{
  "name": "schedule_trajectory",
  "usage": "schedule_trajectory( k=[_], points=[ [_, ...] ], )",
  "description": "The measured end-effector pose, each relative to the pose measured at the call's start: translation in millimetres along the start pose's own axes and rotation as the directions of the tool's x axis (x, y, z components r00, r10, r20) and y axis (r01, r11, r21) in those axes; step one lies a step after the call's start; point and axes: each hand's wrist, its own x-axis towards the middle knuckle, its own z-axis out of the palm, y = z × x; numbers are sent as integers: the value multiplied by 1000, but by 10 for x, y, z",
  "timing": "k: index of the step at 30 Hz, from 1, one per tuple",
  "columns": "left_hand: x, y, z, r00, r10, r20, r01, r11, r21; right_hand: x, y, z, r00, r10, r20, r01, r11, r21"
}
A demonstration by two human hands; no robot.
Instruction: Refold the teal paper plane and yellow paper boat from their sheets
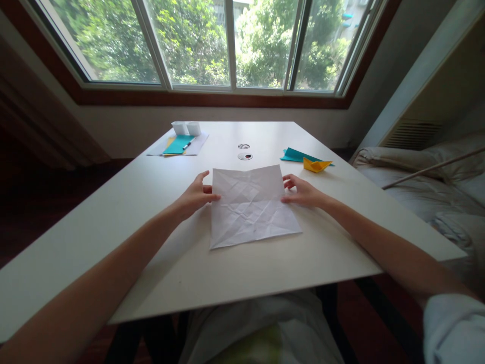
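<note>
A creased white sheet of paper (252, 207) lies flat in the middle of the white table (151, 242). My left hand (197, 194) rests at the sheet's left edge, fingertips touching the paper. Over at the right edge, my right hand (301, 192) touches the sheet with spread fingers. Neither hand grips anything.
A yellow folded paper boat (316, 164) sits on a teal sheet (297, 154) at the right back. At the back left lie teal and yellow papers (178, 144) with a pen, and two small white paper boxes (186, 128). Two round cable holes (245, 155) are behind the sheet. A bed (428, 187) stands right.
</note>
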Motion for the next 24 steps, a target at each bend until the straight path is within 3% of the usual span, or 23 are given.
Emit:
schedule_trajectory(
  k=[5,8,13,16,20,22,24],
  points=[
    [58,-53,-47,994,69,81,-65,997,-50,17,20,-9,1000,-1,9,0,993,120],
    [98,-91,-83,978,142,155,-135,989,-57,48,50,-27,1000,-31,-5,32,994,100],
    [104,-75,-136,957,215,196,-248,955,162,59,88,-63,991,-131,33,129,990,54],
    [87,-31,-192,913,255,317,-361,868,341,34,73,-100,973,-201,117,198,980,31],
    [63,10,-265,785,245,569,-540,721,434,11,38,-143,949,-247,196,268,959,-89],
    [47,17,-270,787,198,584,-542,675,501,8,23,-148,939,-270,213,307,938,-160],
    [22,19,-236,825,188,533,-522,616,590,2,-5,-136,933,-290,211,336,915,-226]
  ],
)
